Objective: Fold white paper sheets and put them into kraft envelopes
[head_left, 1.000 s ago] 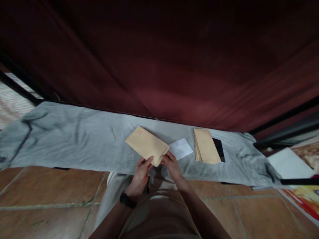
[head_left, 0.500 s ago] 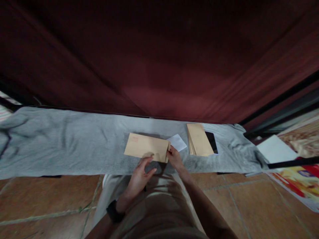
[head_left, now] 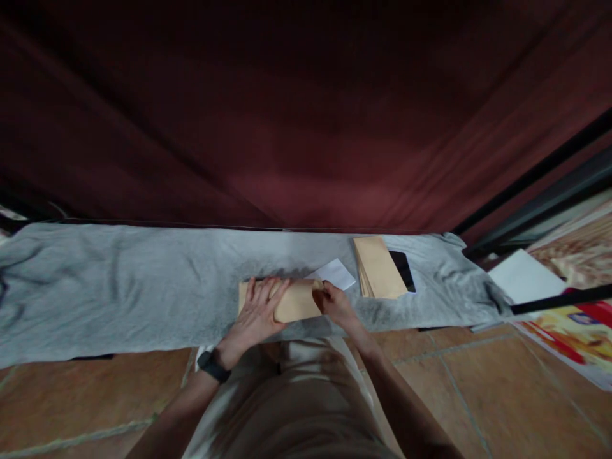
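Note:
A tan paper envelope [head_left: 299,302] lies on the grey cloth in front of me, its right part bowed up. My left hand [head_left: 261,310] rests across its left part, fingers stretched out over the paper and hiding some of it. At the envelope's right end, my right hand [head_left: 336,303] pinches the edge between thumb and fingers. A folded white paper [head_left: 335,274] lies just behind, partly under or behind the envelope; which one I cannot tell.
Right of my hands lies a stack of tan envelopes [head_left: 380,268], partly over a dark flat device [head_left: 404,271]. The grey cloth [head_left: 143,280] covers a long narrow surface. Behind it hangs a dark red fabric [head_left: 306,146]. A white sheet [head_left: 526,277] sits at far right near a dark bar.
My left hand has moved from the envelope's near edge onto its left part. The envelope has turned and bowed; its red print no longer shows. The right hand still pinches the right end.

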`<state>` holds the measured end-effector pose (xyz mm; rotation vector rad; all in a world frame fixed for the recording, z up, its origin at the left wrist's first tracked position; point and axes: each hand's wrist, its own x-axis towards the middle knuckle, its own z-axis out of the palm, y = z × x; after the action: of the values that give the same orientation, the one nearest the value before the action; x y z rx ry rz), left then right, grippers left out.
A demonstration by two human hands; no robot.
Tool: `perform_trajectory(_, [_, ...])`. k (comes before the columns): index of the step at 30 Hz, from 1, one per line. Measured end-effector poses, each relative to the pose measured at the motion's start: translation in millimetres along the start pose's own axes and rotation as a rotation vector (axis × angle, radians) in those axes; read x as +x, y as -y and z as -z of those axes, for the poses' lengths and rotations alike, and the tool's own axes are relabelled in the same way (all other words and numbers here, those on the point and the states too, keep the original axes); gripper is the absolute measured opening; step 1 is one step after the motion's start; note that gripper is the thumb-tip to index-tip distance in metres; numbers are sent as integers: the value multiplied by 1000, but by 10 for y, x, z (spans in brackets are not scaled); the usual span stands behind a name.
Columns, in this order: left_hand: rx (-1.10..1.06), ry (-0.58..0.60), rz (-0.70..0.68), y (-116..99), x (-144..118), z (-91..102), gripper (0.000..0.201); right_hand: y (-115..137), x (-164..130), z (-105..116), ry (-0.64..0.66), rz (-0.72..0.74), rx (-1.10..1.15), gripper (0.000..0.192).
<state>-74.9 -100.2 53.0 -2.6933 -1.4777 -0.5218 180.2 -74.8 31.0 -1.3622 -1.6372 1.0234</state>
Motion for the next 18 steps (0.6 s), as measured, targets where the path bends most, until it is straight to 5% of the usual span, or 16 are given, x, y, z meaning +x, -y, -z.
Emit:
perform_trajectory(6, [-59,-79,35,45,-9,-7,101,402,-14,135,-247,12,30,25])
perform_trajectory(8, [-74,-74,38,18,20,-33,101,512,-53,218,-239,51,44,25])
perform_trajectory(11, [-86,-57,27,-50,69,-65,101,528,-122,336,-47,5,97,17])
perform_trajectory(15, [-132,20,-88,-163,82,-74,97,374,-225,456,416,-166,308,15])
perform_trajectory(18, [-155,99,-143,-261,68,-63,96,302,-328,458,468,-233,371,10])
